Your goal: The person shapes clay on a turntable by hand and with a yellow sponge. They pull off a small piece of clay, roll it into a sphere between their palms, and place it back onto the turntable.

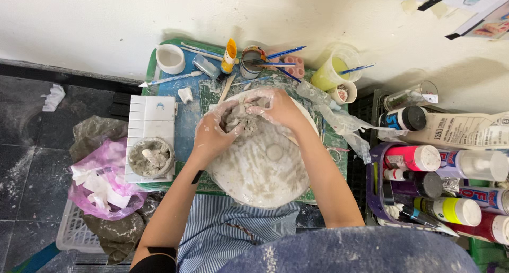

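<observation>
Both forearms reach forward over a round white board (260, 172) smeared with clay. The left hand (212, 132) and right hand (278, 108), coated grey, are cupped close together, fingers pressed around a lump of clay (241, 119) at the board's far edge. A small tub of slurry (150, 157) sits left, paint bottles (440, 183) right, and brushes (275, 61) beyond.

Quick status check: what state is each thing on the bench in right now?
Left hand: clay-smeared, pressing the clay lump.
Right hand: clay-smeared, on the clay lump.
Clay lump: wet, between both hands.
Round board: coated in clay.
Slip tub: open, filled.
White cup: upright.
Yellow-green cup: upright, brush inside.
Paint bottles: capped, lying down.
</observation>
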